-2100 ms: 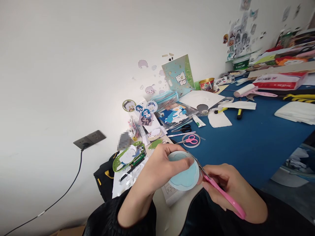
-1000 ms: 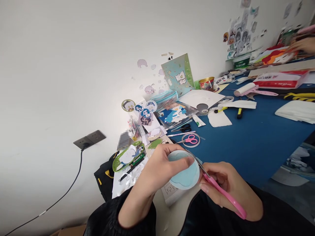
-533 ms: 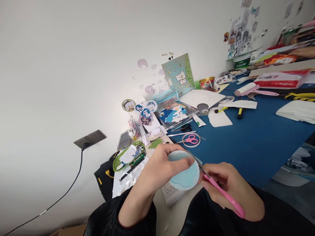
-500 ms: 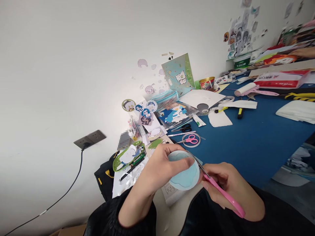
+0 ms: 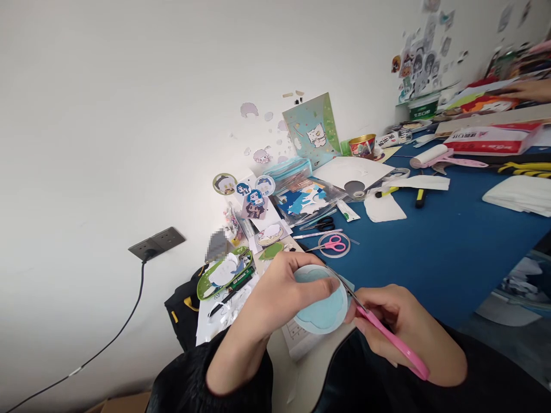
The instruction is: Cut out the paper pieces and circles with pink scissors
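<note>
My left hand (image 5: 282, 295) pinches a round light-blue paper cutout (image 5: 322, 310) with a white rim, thumb on top. My right hand (image 5: 407, 332) grips pink-handled scissors (image 5: 387, 338), whose blades meet the cutout's upper right edge. Both hands hover over the near edge of the blue table (image 5: 434, 252). Black sleeves cover both forearms.
A second pair of pink scissors (image 5: 334, 245) lies on a tape ring just beyond my hands. Stickers, cut papers and pens crowd the table's left part by the wall. A pink lint roller (image 5: 434, 157), white cloth (image 5: 519, 195) and another person's hand (image 5: 527, 89) are far right. A wall socket (image 5: 157, 243) has a black cable.
The cutout has turned slightly in my left hand and the scissors have shifted a little along its edge. The other person's hand at far right has moved.
</note>
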Motion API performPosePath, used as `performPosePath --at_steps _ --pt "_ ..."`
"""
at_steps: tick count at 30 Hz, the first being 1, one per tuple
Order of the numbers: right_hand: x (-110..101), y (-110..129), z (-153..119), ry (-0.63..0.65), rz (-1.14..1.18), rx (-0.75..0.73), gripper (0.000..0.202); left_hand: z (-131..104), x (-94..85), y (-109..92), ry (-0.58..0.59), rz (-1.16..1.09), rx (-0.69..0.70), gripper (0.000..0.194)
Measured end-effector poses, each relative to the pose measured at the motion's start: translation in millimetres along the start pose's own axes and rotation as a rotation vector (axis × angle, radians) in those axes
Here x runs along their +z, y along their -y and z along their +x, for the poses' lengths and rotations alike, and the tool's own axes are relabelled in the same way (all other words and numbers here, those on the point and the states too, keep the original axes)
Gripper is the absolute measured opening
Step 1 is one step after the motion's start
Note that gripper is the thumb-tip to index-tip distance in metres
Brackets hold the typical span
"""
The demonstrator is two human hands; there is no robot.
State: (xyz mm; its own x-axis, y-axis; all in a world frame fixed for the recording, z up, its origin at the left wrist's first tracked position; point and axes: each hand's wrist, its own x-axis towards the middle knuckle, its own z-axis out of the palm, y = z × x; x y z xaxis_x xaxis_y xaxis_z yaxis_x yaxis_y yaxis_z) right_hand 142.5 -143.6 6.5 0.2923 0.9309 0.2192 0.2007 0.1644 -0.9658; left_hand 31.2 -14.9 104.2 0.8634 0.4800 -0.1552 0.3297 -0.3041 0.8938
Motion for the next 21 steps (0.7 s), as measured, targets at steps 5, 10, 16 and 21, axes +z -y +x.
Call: performPosePath --at_steps 5,10,16,21 --pt "-0.1 -2.0 1.5 0.003 -0.001 0.014 0.014 1.5 -0.9 0.5 -0.014 0.018 -0.011 0.01" --pt "0.7 -1.9 7.8 0.02 0.0 0.042 0.012 6.3 -5.7 3.8 -0.023 0.017 -0.026 0.01" --pt "-0.1 -1.8 19.8 0.052 0.007 0.078 0.01 13.5 -14.4 7.9 -0.04 0.003 -0.05 0.009" --pt "-2.1 -5.6 27.9 0.096 0.038 0.119 0.009 20.8 -21.3 14.9 -0.014 -0.056 -0.078 0.008"
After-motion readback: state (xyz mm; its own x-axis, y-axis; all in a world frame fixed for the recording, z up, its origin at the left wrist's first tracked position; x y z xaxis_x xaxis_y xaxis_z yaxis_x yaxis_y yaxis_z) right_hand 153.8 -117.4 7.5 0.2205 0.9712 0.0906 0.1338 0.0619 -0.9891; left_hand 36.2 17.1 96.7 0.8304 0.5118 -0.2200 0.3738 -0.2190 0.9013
